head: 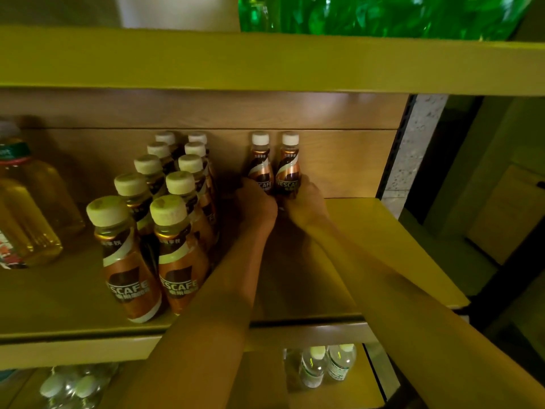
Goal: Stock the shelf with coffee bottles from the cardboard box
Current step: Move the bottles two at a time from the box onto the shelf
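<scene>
- Hands reach deep into the middle shelf (383,231), both forearms stretched across its wooden board from the front edge.
- The left hand (257,203) is wrapped around the lower body of the left coffee bottle (260,165), which stands upright near the back edge of the shelf.
- The right hand (306,203) grips the lower body of the right coffee bottle (289,166), also upright and just beside the first one; whether the two bottles touch cannot be told.
- Both held bottles have white caps and brown-and-copper labels, with their bases hidden behind the hands.
- Two rows of stocked coffee bottles (165,219) run from the front edge to the back of the same shelf, left of the hands, packed close together.
- Yellow drink bottles (26,214) stand toward the left end of the shelf, apart from the coffee rows.
- The stretch of shelf between the held pair and the right end is bare yellow board.
- Green bottles (383,16) sit on the shelf above, blurred.
- Clear water bottles (327,367) stand on the shelf below, seen past the front edge between the forearms, with more at the lower left.
</scene>
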`<state>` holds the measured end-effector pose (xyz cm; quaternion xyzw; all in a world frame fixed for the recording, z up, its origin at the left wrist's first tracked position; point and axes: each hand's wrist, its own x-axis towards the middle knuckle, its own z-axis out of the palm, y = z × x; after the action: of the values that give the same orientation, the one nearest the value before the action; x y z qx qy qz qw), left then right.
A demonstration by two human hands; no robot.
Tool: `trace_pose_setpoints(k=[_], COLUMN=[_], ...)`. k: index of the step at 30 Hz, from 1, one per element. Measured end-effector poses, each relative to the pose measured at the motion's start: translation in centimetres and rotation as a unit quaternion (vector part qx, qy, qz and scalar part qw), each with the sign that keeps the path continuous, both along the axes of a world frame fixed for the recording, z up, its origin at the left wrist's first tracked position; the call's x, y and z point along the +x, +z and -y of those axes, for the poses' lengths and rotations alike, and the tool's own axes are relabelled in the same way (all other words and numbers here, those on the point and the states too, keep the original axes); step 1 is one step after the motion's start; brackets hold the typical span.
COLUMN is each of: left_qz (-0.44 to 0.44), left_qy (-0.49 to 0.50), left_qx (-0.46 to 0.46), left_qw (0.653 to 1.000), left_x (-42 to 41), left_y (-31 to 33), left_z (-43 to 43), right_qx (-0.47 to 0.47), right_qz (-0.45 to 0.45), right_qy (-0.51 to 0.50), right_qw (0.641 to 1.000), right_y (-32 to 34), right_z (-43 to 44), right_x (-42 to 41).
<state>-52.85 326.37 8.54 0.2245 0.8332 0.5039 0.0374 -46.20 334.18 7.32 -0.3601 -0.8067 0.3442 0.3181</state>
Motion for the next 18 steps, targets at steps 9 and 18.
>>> trace_pose_setpoints(k=[9, 18], left_qz=[-0.077, -0.229], left_qy=[-0.065, -0.120], left_qx=[-0.093, -0.220], left_qw=[0.991, 0.940], left_x=[4.1, 12.0], left_y=[0.9, 0.6], left_z=[4.0, 12.7], right_qx=[0.161, 0.188], right_qz=[0.198, 0.187], right_qy=[-0.014, -0.031], right_qw=[0.967, 0.964], right_y=[1.4, 1.9], right_z=[3.1, 11.0], right_x=[5.7, 15.4])
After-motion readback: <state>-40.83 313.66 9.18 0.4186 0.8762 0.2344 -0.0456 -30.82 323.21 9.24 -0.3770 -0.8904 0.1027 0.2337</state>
